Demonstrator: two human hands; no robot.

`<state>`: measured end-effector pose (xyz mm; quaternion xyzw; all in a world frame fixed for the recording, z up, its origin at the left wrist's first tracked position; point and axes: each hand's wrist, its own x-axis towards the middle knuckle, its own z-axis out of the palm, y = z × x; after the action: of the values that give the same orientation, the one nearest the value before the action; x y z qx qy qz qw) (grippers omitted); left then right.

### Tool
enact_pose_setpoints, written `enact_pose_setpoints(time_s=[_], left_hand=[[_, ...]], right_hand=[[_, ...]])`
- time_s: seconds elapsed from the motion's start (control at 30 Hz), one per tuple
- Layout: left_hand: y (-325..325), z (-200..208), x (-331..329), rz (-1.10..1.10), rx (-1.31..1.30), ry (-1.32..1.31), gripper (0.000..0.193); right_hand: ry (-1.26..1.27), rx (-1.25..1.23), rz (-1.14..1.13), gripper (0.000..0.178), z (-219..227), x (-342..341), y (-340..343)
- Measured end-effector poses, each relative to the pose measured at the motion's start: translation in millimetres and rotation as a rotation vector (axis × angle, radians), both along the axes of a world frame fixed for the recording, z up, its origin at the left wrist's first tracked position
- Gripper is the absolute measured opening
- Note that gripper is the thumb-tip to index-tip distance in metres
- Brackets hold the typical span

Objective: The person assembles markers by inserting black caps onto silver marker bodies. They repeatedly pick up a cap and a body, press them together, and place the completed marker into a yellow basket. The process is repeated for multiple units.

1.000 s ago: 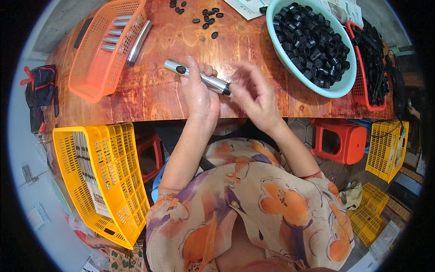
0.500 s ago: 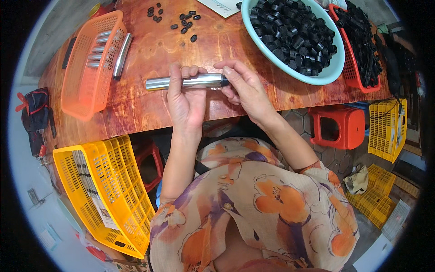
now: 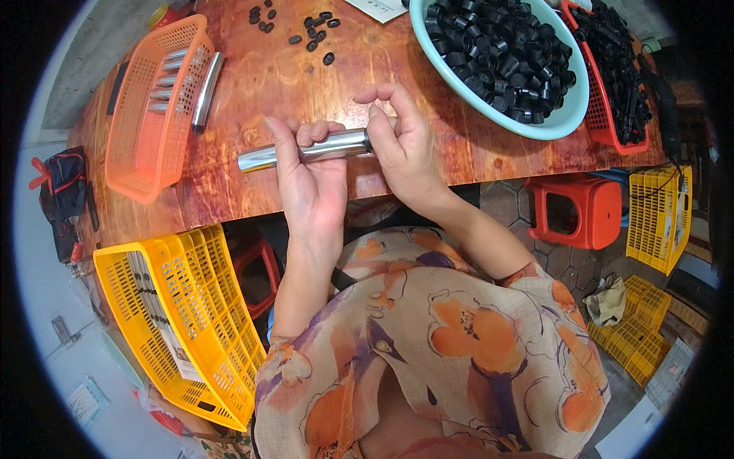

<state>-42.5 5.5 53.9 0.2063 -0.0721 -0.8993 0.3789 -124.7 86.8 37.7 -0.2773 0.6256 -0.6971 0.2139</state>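
Observation:
My left hand (image 3: 315,187) is closed around a shiny metal tube (image 3: 256,158), thumb on the near side and fingertips over the far side. The tube lies level above the table, its left end tilted slightly toward me. At the tube's right end a black end cap (image 3: 369,143) shows as a narrow dark band. My right hand (image 3: 404,145) presses its palm side, below the thumb, against that end. Its thumb and arched index finger stand apart with nothing between them; the other fingers are partly hidden.
An orange basket (image 3: 122,157) holds several metal tubes; another tube (image 3: 206,92) lies beside it. Small black pieces (image 3: 329,58) are scattered on the wooden table (image 3: 252,92). A pale blue basin (image 3: 579,99) holds black caps, next to a red basket (image 3: 604,122) of black parts. A yellow crate (image 3: 206,306) stands below left.
My right hand has shifted from fingertips at the cap to its palm against the tube's end, fingers lifting off. The tube has moved slightly left, its left end dipping toward me.

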Motion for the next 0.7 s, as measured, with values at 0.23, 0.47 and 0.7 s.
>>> enact_pose_setpoints(time_s=[0.23, 0.47, 0.7], left_hand=[[-2, -16, -5, 0.007, -0.011, -0.019, 0.031], [-9, -23, -2, -0.033, 0.09, -0.024, 0.033], [-5, -22, -5, -0.029, 0.008, -0.167, 0.03]], right_hand=[[0.28, 0.002, -0.053, 0.015, -10, 0, 1], [0.076, 0.057, -0.002, 0.021, -23, -14, -8], [-0.183, -0.179, 0.399, 0.039, 0, -16, -20]])
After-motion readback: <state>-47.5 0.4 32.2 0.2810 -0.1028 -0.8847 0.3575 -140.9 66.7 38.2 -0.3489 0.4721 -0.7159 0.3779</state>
